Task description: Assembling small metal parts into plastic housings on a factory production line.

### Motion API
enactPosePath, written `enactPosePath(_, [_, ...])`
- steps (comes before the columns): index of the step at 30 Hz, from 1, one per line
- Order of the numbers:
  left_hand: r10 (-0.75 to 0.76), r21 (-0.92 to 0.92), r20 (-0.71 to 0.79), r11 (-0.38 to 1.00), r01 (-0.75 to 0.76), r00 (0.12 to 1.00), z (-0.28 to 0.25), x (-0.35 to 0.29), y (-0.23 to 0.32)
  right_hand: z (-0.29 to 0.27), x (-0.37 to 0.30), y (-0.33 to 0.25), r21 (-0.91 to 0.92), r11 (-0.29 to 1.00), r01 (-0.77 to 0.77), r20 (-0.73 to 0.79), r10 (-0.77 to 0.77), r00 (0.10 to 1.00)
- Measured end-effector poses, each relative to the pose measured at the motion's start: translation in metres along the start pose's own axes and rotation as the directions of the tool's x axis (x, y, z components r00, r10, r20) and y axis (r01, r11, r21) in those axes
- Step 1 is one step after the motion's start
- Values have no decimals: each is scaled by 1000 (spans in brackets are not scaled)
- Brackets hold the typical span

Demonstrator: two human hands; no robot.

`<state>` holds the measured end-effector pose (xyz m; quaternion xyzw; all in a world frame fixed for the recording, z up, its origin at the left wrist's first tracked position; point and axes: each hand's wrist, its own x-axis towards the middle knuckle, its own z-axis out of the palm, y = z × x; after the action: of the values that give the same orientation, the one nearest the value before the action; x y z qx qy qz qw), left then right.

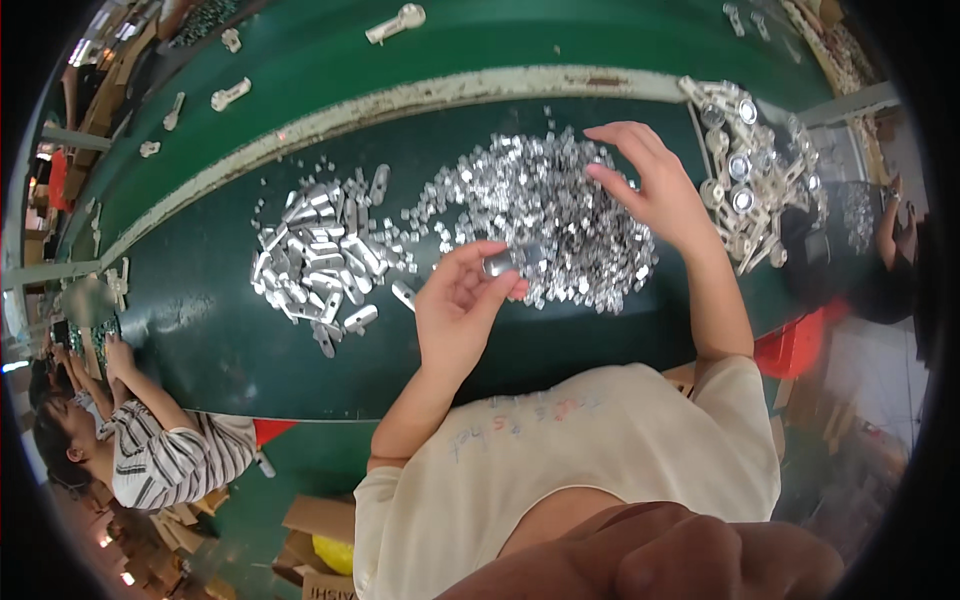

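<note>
Thumb and fingers of left hand pinch a shiny metal piece in front of the heap of small silver parts. Right hand is at the heap's far-right side, thumb and fingers parted; can't tell if it touches any. Loose metal strips piled left on green table, cream-handled parts right.

The plates and chips were silver, the table dark green, the belt brighter green, the shirt cream, the top striped dark-and-white.
</note>
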<state>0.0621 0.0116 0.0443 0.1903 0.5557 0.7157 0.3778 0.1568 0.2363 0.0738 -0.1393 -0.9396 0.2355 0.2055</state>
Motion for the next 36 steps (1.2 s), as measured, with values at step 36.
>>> enactPosePath(36, [46, -14, 19, 999, -46, 999, -10, 12, -7, 77, 184, 156, -182, 979, 86, 215, -46, 976])
